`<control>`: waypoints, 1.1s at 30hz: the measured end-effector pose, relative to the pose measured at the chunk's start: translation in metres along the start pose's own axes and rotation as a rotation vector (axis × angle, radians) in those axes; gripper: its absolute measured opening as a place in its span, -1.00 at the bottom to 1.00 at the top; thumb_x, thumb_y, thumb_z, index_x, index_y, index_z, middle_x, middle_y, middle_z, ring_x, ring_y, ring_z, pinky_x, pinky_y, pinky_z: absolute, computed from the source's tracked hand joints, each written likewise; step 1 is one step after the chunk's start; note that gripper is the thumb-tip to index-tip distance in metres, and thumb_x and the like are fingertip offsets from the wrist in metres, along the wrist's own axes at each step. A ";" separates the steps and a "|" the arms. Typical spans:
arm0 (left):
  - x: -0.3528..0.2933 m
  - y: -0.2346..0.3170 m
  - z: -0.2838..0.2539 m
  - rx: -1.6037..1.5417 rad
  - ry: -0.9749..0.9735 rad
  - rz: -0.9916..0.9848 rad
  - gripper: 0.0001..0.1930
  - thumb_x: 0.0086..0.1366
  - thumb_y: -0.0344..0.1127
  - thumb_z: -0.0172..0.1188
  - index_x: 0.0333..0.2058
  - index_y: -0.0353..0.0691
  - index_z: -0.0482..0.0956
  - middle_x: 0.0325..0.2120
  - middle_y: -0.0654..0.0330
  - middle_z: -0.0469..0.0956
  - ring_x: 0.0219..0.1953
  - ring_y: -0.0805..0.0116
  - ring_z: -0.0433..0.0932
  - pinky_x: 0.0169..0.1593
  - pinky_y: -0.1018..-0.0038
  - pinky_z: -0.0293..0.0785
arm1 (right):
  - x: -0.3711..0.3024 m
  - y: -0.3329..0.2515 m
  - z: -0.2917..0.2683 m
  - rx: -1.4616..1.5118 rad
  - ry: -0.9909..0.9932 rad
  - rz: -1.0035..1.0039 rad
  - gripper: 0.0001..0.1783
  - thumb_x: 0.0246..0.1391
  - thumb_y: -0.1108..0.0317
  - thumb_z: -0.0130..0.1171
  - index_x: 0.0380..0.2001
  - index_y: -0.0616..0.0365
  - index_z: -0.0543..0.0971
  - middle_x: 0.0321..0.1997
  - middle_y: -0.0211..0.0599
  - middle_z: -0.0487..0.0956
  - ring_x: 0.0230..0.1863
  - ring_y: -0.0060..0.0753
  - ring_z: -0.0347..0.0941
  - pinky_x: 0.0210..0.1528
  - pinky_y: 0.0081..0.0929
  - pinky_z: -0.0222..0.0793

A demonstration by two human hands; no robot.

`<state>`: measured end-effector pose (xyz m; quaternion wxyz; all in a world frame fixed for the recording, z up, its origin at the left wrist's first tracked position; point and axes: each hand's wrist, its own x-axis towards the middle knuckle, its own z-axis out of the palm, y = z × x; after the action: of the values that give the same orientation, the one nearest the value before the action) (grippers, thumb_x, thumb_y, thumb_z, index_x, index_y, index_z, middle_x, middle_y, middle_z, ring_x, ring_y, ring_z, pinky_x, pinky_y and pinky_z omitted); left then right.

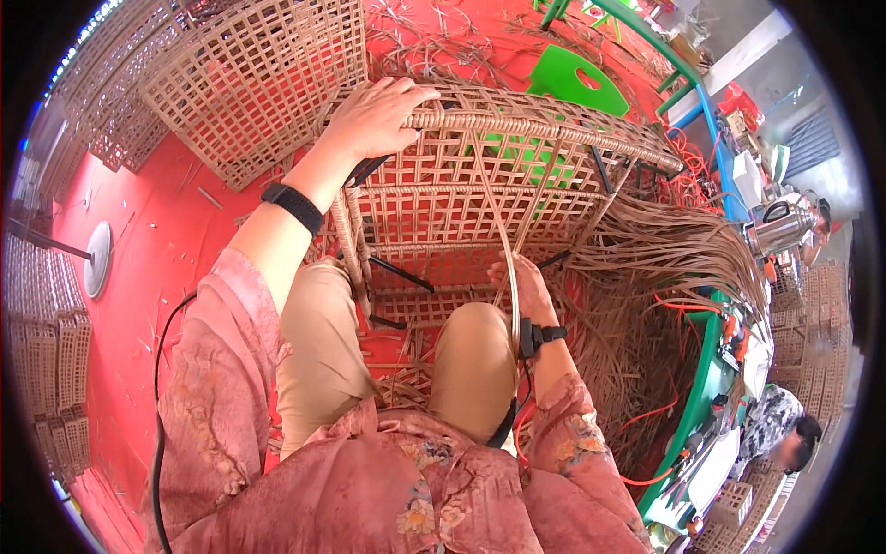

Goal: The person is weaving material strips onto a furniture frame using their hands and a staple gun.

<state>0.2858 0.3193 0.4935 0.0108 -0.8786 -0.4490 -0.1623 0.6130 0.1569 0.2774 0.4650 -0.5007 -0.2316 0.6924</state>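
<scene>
A brown open-weave wicker basket [480,208] with dark metal bars stands tilted in front of my knees. My left hand [374,118] grips its wrapped upper rim near the left corner, fingers over the top and thumb on the near side. Lower down, in front of the weave, my right hand [524,284] is closed on a long tan weaving strip [496,208]. From the upper rim the strip runs down to that hand and trails past its wrist. The right fingertips are partly hidden behind the strip and the hand.
A thick bundle of loose brown strips [683,245] hangs to the right, beside a green-edged table [688,415] bearing tools and orange cords. More woven panels [258,83] stand at the upper left. Beyond the basket is a green chair [577,81]. Another person [780,429] is at far right.
</scene>
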 end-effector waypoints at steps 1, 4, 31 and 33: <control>-0.003 0.000 -0.002 0.001 0.001 -0.002 -0.35 0.12 -0.23 0.19 0.24 0.06 0.30 0.10 0.21 0.38 0.18 0.13 0.32 0.26 0.18 0.24 | -0.012 -0.003 0.011 -0.001 -0.002 0.000 -0.57 0.30 0.18 0.06 0.09 0.28 0.45 -0.23 -0.24 0.59 -0.16 -0.38 0.54 -0.16 -0.38 0.49; -0.002 0.012 -0.010 -0.023 -0.020 0.016 -0.33 0.10 -0.25 0.21 0.24 0.03 0.30 0.10 0.18 0.38 0.18 0.13 0.32 0.26 0.18 0.23 | -0.065 -0.026 0.044 0.014 -0.098 -0.069 -0.59 0.26 0.21 0.09 0.07 0.25 0.44 -0.24 -0.20 0.61 -0.18 -0.40 0.54 -0.19 -0.52 0.46; -0.056 0.063 -0.034 0.006 0.080 0.066 -0.29 -0.01 -0.38 0.28 0.19 -0.04 0.31 0.09 0.16 0.37 0.18 0.12 0.30 0.27 0.18 0.20 | -0.253 0.069 -0.031 -1.234 0.951 -0.297 -0.71 0.07 0.22 0.20 -0.22 0.20 0.58 -0.22 -0.01 0.58 -0.18 0.06 0.53 -0.10 -0.12 0.44; -0.058 0.064 -0.034 -0.001 0.082 0.069 -0.29 -0.01 -0.39 0.27 0.19 -0.04 0.31 0.09 0.16 0.37 0.18 0.12 0.30 0.27 0.18 0.20 | -0.265 0.069 -0.029 -1.246 0.971 -0.246 -0.66 0.06 0.13 0.23 -0.36 0.24 0.60 -0.32 -0.02 0.59 -0.24 0.05 0.54 -0.14 -0.12 0.45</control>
<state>0.2959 0.2300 0.5165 0.0346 -0.8861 -0.4176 -0.1980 0.6287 -0.1115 0.3388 0.2216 -0.8847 -0.4014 0.0840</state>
